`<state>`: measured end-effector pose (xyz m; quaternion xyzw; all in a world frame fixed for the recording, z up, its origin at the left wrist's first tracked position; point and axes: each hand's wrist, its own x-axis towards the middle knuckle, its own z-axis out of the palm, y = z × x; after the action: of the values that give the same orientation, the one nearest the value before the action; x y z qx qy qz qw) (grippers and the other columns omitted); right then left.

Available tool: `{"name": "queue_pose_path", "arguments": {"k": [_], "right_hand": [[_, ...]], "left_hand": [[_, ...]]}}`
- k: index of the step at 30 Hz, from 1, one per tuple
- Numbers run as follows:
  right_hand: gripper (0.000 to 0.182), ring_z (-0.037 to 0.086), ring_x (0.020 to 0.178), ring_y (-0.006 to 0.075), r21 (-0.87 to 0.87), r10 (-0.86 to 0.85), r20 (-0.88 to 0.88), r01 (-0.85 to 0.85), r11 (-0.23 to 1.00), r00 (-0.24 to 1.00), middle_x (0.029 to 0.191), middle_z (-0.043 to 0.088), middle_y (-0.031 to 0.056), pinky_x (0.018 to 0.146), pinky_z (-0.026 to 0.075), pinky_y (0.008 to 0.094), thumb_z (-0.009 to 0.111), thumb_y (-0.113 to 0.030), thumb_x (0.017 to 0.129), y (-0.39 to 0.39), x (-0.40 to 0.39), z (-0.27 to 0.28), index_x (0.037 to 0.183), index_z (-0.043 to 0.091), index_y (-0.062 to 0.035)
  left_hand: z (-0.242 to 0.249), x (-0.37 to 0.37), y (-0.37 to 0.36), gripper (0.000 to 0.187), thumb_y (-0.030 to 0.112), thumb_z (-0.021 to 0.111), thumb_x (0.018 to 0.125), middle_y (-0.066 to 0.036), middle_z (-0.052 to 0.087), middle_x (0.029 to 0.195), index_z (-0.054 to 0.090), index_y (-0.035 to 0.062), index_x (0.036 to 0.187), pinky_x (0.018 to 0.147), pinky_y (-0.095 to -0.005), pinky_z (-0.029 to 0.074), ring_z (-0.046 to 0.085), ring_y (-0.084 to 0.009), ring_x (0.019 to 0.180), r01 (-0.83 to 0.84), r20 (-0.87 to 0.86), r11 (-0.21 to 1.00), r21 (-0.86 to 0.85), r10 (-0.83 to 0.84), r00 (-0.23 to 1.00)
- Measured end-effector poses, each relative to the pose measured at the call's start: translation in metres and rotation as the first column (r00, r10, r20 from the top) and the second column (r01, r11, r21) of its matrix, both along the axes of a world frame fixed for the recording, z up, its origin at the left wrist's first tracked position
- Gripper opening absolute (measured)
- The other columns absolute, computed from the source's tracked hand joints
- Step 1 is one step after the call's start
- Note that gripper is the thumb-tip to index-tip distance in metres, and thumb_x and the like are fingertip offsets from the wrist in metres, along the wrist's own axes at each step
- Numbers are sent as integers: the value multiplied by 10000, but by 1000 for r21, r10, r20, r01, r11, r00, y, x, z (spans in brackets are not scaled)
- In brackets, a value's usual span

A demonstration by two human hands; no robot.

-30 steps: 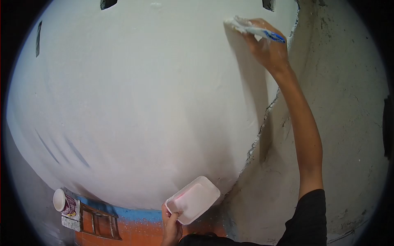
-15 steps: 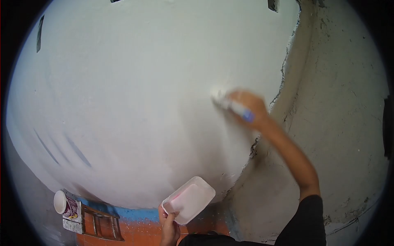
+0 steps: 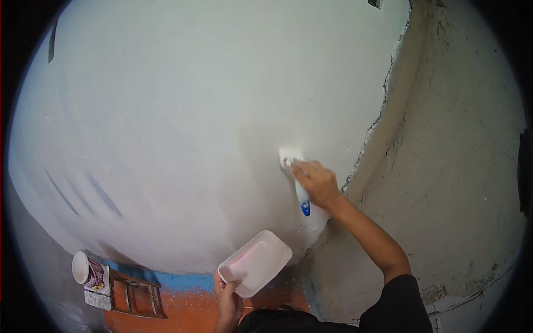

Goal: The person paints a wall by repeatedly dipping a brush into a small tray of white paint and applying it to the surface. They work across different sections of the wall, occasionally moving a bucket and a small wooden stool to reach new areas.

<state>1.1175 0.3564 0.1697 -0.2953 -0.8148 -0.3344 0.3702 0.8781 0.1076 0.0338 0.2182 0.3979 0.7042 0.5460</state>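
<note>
My right hand [image 3: 316,182] is closed around a paintbrush [image 3: 302,194] with a white handle and a blue end. The brush's pale bristles lie against the whitish wall [image 3: 183,127], and the handle points down. Low in the view, my left hand [image 3: 229,299] grips the near-left edge of a shallow white plastic tray [image 3: 264,261], its thumb over the rim. The tray is tilted, with some pale, pinkish-looking stuff inside. Most of my left fingers are hidden beneath it.
A rough, broken edge [image 3: 383,105] separates the white wall from a bare grey wall [image 3: 455,166] on the right. At lower left, a white bucket [image 3: 81,268] with a purple label stands on a wooden stepladder [image 3: 133,294]. Below are orange floor tiles [image 3: 189,313] spotted with white.
My right hand has moved down and slightly left with the paintbrush, whose handle now hangs more steeply. The tray in my left hand stays nearly in place.
</note>
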Motion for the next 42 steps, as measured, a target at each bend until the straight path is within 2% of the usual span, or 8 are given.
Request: {"name": "queue_pose_path", "arguments": {"k": [8, 10, 16, 21, 31, 35, 38, 42], "right_hand": [[225, 673, 889, 281, 77, 328, -228, -319, 945, 917, 1049, 707, 54, 761, 549, 380, 654, -195, 915, 23, 12, 147, 1132, 704, -155], [230, 656, 846, 279, 132, 115, -222, -87, 987, 968, 1023, 701, 36, 736, 548, 373, 641, -145, 892, 19, 6, 174, 1110, 715, -153], [271, 686, 895, 200, 201, -21, -70, 35, 979, 997, 1084, 715, 10, 647, 579, 313, 657, -119, 810, 20, -19, 24, 1067, 732, -166], [372, 680, 970, 247, -406, 63, 59, -33, 913, 996, 1109, 689, 69, 692, 589, 341, 647, -25, 779, -20, -30, -65, 1138, 685, -118], [299, 644, 854, 262, 288, 113, -265, -33, 957, 958, 1059, 686, 38, 683, 566, 371, 650, -67, 803, -5, -52, 187, 1093, 701, -121], [323, 646, 818, 227, 345, -9, -121, 50, 937, 993, 1049, 685, 49, 606, 553, 306, 622, -90, 804, 22, -69, 87, 1117, 688, -135], [348, 669, 870, 258, 11, 33, 5, -33, 999, 999, 1107, 699, 84, 688, 576, 352, 641, -70, 799, 5, -67, -22, 1142, 699, -83], [380, 667, 876, 267, -348, 167, 66, -134, 928, 984, 1099, 693, 88, 716, 575, 353, 671, -93, 774, -13, -61, -23, 1154, 695, -92]], "left_hand": [[-4, -4, -2, 524, 4, 589, 828, -100, 550, 1228, 443, 63, 1327, 973, -383, 493, 566, -223, 1148, 27, 23, 999, -25, -26, 999], [1, -2, -3, 521, 6, 591, 824, -99, 548, 1227, 444, 63, 1321, 974, -383, 493, 565, -223, 1147, 25, 46, 999, -34, -23, 999], [-2, -3, -11, 521, 11, 593, 811, -99, 545, 1223, 449, 67, 1309, 972, -381, 495, 565, -221, 1144, -12, 65, 999, -40, 14, 998], [2, -12, -19, 520, 21, 599, 810, -98, 542, 1226, 451, 66, 1307, 975, -381, 492, 565, -222, 1145, -67, 61, 996, -57, 70, 996], [-7, -14, -15, 520, 30, 600, 807, -82, 548, 1225, 462, 86, 1305, 941, -377, 512, 574, -221, 1133, -67, 100, 997, -42, 71, 993], [-13, -16, -15, 508, 28, 594, 807, -77, 557, 1212, 468, 88, 1295, 937, -380, 516, 584, -223, 1121, -84, 92, 996, -29, 86, 992], [-8, -18, -19, 574, 96, 584, 782, -107, 556, 1208, 440, 84, 1338, 799, -362, 582, 609, -249, 1094, -121, 38, 992, -37, 122, 992], [-5, -24, -24, 583, 96, 588, 779, -110, 553, 1218, 436, 80, 1342, 796, -355, 589, 617, -254, 1084, -111, 37, 993, -32, 112, 993]]}}
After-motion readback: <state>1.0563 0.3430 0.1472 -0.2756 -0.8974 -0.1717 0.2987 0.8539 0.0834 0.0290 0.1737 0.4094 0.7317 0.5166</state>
